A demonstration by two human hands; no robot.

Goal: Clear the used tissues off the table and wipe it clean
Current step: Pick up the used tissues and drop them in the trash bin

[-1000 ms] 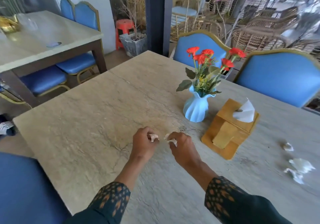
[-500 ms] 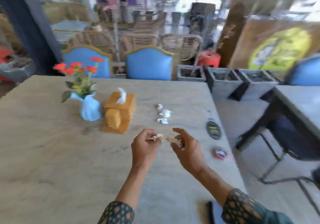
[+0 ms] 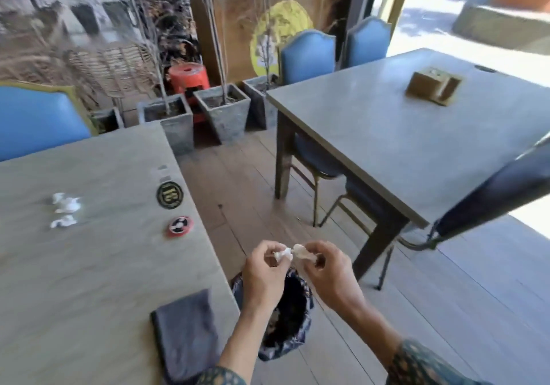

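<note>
Left hand (image 3: 265, 271): a crumpled tissue (image 3: 282, 254) was pinched at the fingertips.
Right hand (image 3: 330, 274): another wad (image 3: 302, 250) was pinched.
Handling: light, soft, best pinched whole.
Bin (image 3: 293, 310): was set below.

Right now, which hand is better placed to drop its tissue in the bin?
Left. The left hand pinches its tissue directly over the bin; the right hand hangs past its rim.
</note>
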